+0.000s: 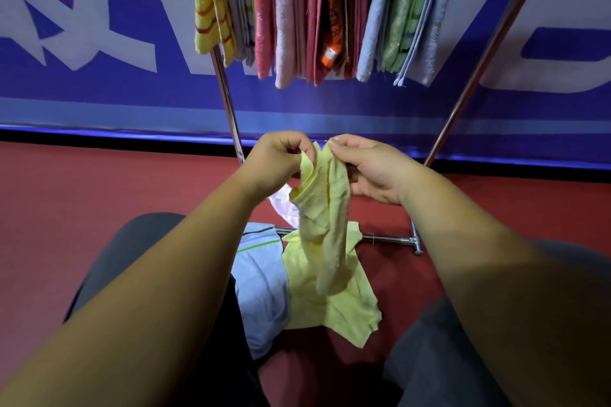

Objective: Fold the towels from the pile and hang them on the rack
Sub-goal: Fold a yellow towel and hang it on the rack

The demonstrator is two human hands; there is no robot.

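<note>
Left hand & right hand each pinched a top edge of crumpled pale-yellow cloth towel, held up w/ lower part draped on red floor, beside light-blue striped towel, folded multicoloured towels hung on steel rack behind.

The left hand and the right hand were close together, each pinching the top edge of a pale yellow towel that hung crumpled below them. Its lower part lay on the red floor beneath the hands, just beside a light blue towel on the left hand's side. Above and beyond the hands, folded towels hung on a metal rack.
</note>
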